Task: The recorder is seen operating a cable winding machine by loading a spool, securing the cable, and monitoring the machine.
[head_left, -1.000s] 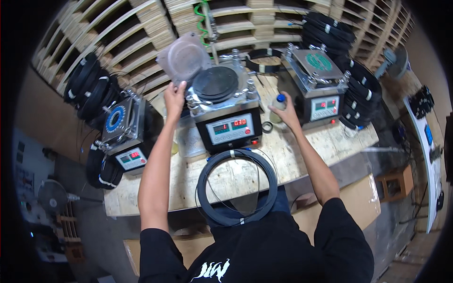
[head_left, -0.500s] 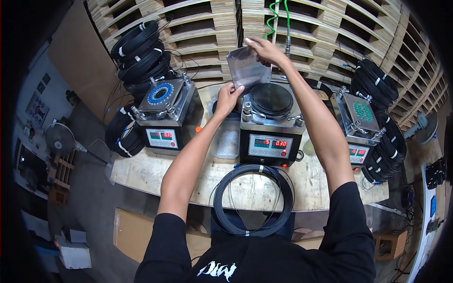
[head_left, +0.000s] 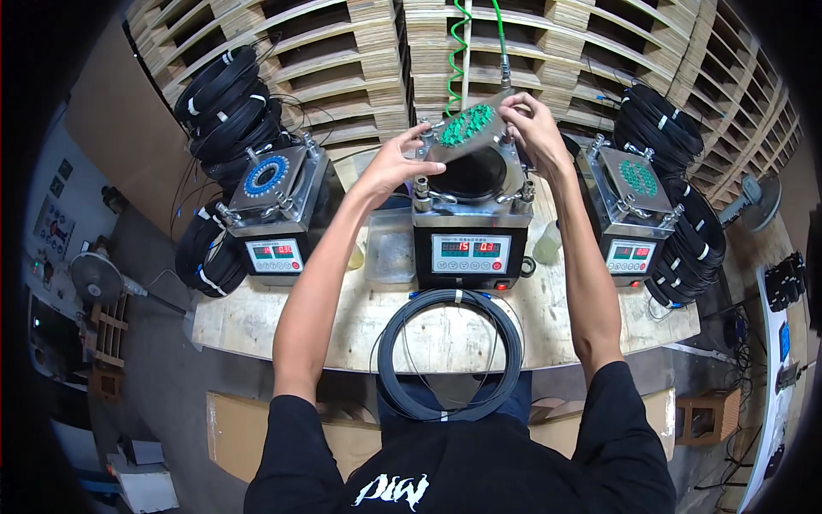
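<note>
Both my hands hold a square metal plate (head_left: 495,135) by its edges, tilted above the middle polishing machine (head_left: 471,224). Green connectors stand in a ring on the plate's upper face. My left hand (head_left: 396,164) grips the left side, its thumb along the near edge. At the right edge, the fingers of my right hand (head_left: 535,130) pinch the far corner. Below the plate lies a round black polishing pad (head_left: 469,178), partly covered by it. Clamp posts (head_left: 421,190) rise from the corners of this machine, whose front has a lit red display (head_left: 469,255).
A machine with a blue ring of connectors (head_left: 267,176) stands left; another with green connectors (head_left: 638,178) stands right. A clear plastic tub (head_left: 390,248) sits beside the middle machine. Coiled black cable (head_left: 449,295) hangs over the table's front edge. Cable coils (head_left: 227,103) and wooden pallets (head_left: 342,51) stand behind.
The plate has turned from nearly upright, bare side showing, to a tilt with its green connectors visible. My hands are now at its opposite sides. The whole view has shifted slightly.
</note>
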`<state>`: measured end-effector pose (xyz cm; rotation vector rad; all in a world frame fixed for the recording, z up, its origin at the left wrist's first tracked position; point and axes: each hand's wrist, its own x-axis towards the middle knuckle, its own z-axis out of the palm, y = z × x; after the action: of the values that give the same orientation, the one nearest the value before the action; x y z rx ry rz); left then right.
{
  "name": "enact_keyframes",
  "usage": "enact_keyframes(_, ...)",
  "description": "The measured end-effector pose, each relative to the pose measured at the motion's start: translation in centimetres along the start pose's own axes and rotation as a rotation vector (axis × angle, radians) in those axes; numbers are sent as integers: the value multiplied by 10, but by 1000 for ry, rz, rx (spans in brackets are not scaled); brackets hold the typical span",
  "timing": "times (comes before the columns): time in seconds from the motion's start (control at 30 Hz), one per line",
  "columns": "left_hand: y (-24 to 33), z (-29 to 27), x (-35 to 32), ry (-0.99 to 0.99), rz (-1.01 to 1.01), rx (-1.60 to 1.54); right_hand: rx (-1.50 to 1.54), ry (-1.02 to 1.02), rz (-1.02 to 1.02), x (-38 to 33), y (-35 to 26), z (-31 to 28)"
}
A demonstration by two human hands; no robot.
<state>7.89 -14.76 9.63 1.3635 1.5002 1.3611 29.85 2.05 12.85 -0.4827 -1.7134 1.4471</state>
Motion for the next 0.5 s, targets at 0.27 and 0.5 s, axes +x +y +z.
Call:
enact_keyframes(0.27,-37,-17,16,84,-128,-319,222,-70,163,-34,44,-21)
enact_keyframes(0.5,-44,-5,13,110,-203,-353,73,-18,269,-40,64,-25)
